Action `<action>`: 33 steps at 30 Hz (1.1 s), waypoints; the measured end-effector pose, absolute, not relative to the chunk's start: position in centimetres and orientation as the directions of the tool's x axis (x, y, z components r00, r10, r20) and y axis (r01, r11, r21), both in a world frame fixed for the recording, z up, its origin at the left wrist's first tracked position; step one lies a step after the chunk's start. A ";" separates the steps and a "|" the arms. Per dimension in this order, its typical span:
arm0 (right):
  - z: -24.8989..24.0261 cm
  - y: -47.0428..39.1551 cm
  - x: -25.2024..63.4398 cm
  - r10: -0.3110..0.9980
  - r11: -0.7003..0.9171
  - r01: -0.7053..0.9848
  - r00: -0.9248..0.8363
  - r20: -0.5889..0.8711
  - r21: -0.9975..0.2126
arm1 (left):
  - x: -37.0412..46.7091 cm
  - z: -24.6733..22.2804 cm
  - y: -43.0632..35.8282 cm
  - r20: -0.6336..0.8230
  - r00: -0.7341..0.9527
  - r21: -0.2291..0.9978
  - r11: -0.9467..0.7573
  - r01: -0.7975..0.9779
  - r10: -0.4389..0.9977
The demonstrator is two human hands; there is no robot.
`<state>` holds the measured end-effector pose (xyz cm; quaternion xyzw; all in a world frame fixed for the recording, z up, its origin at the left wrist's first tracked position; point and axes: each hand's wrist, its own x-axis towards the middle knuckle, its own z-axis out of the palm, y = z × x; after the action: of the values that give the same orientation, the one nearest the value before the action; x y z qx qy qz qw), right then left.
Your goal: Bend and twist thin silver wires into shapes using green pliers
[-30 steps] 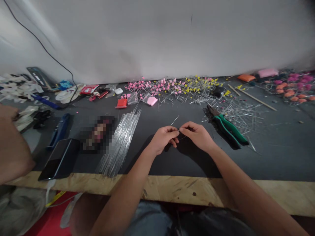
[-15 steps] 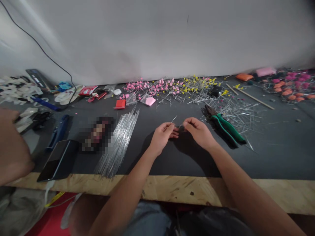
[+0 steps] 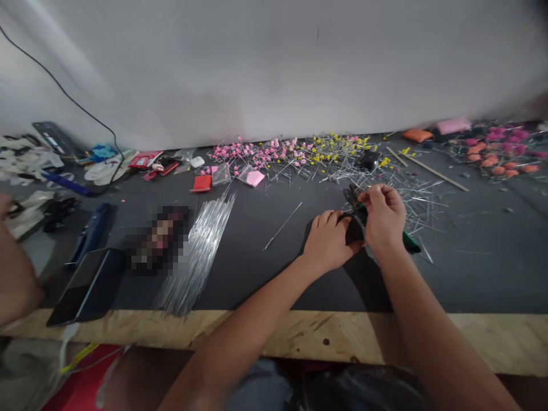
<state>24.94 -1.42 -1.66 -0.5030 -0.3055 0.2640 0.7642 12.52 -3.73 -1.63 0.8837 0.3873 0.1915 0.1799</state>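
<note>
My left hand [image 3: 331,241] rests low over the dark tabletop, thumb and fingers spread apart, with a dark patch between them that may be shadow. Just to its right, my right hand [image 3: 385,217] is closed, its thumb pressed to the curled fingers; whatever they pinch is too small or hidden to name. Beneath and behind that hand lie green-handled pliers [image 3: 411,243], mostly covered. A single thin wire [image 3: 283,225], thicker at its near end, lies on the table left of my left hand. A bundle of straight silvery wires [image 3: 201,245] lies farther left.
Wires with pink tips [image 3: 265,151] and yellow tips [image 3: 338,145] line the wall. Loose wires [image 3: 423,197] and a wooden stick [image 3: 440,173] are at right. A phone [image 3: 88,282] and blue stapler-like tool [image 3: 91,233] lie at left, near another person's arm [image 3: 17,274].
Both hands have moved right to the pliers. The wire that was at my left hand now lies on the table. My left hand has opened. The view has shifted slightly.
</note>
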 end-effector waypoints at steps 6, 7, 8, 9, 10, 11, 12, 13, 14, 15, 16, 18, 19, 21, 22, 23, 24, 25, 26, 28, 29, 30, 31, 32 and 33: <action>-2.1 -1.1 25.5 0.668 0.368 -0.110 0.722 0.180 -0.923 | 13.8 -1.6 -3.6 0.195 0.611 0.300 -0.639 0.708 0.768; -2.1 -1.1 25.5 0.668 0.370 -0.114 0.722 0.179 -0.922 | 13.7 -1.6 -3.6 0.199 0.609 0.291 -0.640 0.711 0.768; -2.1 -1.1 25.5 0.668 0.373 -0.118 0.722 0.178 -0.920 | 13.6 -1.6 -3.7 0.203 0.607 0.285 -0.639 0.714 0.769; -2.1 -1.1 25.6 0.668 0.374 -0.119 0.723 0.178 -0.920 | 13.5 -1.6 -3.7 0.204 0.605 0.282 -0.638 0.716 0.769; -2.1 -1.1 25.6 0.666 0.374 -0.118 0.725 0.178 -0.920 | 13.4 -1.6 -3.8 0.203 0.606 0.281 -0.638 0.717 0.770; -2.1 -1.1 25.6 0.665 0.372 -0.117 0.726 0.176 -0.921 | 13.3 -1.7 -3.7 0.199 0.606 0.282 -0.637 0.717 0.770; -2.1 -1.1 25.6 0.665 0.368 -0.117 0.726 0.174 -0.923 | 13.3 -1.7 -3.7 0.195 0.607 0.284 -0.637 0.717 0.770; -2.2 -1.1 25.6 0.669 0.363 -0.118 0.724 0.170 -0.924 | 13.2 -1.7 -3.6 0.191 0.608 0.288 -0.636 0.716 0.771; -2.2 -1.1 25.6 0.674 0.361 -0.122 0.719 0.168 -0.925 | 13.2 -1.8 -3.6 0.191 0.608 0.292 -0.635 0.715 0.771; -2.2 -1.1 25.6 0.679 0.361 -0.127 0.715 0.167 -0.924 | 13.2 -1.8 -3.5 0.192 0.607 0.297 -0.635 0.713 0.771; -2.2 -1.1 25.6 0.684 0.364 -0.135 0.710 0.167 -0.922 | 13.1 -1.8 -3.5 0.195 0.606 0.302 -0.635 0.711 0.772; -2.2 -1.1 25.6 0.689 0.374 -0.149 0.706 0.166 -0.916 | 13.0 -1.9 -3.4 0.205 0.600 0.306 -0.633 0.712 0.774; -2.2 -1.1 25.6 0.689 0.377 -0.155 0.706 0.165 -0.913 | 12.9 -1.9 -3.4 0.210 0.596 0.304 -0.632 0.713 0.775; -2.1 -1.2 25.5 0.689 0.380 -0.162 0.707 0.161 -0.911 | 12.7 -1.9 -3.5 0.224 0.588 0.293 -0.629 0.720 0.777; -2.1 -1.2 25.5 0.690 0.380 -0.167 0.706 0.159 -0.910 | 12.6 -1.8 -3.5 0.231 0.583 0.284 -0.627 0.725 0.779; -2.1 -1.2 25.5 0.692 0.380 -0.173 0.705 0.156 -0.909 | 12.5 -1.8 -3.6 0.237 0.579 0.274 -0.625 0.731 0.781; -2.1 -1.2 25.5 0.695 0.380 -0.179 0.703 0.152 -0.908 | 12.4 -1.8 -3.7 0.242 0.573 0.264 -0.621 0.738 0.783; -2.0 -1.2 25.4 0.697 0.379 -0.185 0.702 0.148 -0.907 | 12.3 -1.8 -3.8 0.246 0.566 0.256 -0.616 0.745 0.787; -2.0 -1.2 25.4 0.698 0.378 -0.189 0.701 0.145 -0.906 | 12.2 -1.7 -3.8 0.249 0.559 0.250 -0.611 0.751 0.790; -2.0 -1.2 25.3 0.698 0.377 -0.190 0.701 0.143 -0.907 | 12.1 -1.7 -3.9 0.256 0.549 0.244 -0.602 0.760 0.796; -2.0 -1.2 25.3 0.699 0.375 -0.188 0.700 0.144 -0.908 | 12.1 -1.6 -3.9 0.260 0.542 0.243 -0.597 0.764 0.799; -1.9 -1.2 25.3 0.700 0.374 -0.185 0.699 0.146 -0.909 | 12.0 -1.6 -4.0 0.263 0.535 0.243 -0.591 0.769 0.803; -1.9 -1.3 25.2 0.702 0.374 -0.184 0.697 0.147 -0.909 | 11.9 -1.6 -4.0 0.264 0.527 0.243 -0.585 0.774 0.807; -1.9 -1.3 25.2 0.702 0.376 -0.184 0.697 0.149 -0.908 | 11.7 -1.5 -4.0 0.265 0.519 0.244 -0.577 0.780 0.813; -1.9 -1.4 25.1 0.702 0.378 -0.186 0.696 0.150 -0.907 | 11.5 -1.5 -4.0 0.265 0.509 0.246 -0.568 0.786 0.819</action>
<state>25.14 -1.35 -1.86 -0.4810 -0.2684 0.2825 0.7853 11.51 -3.96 -1.49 0.8673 0.4626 0.1777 0.0469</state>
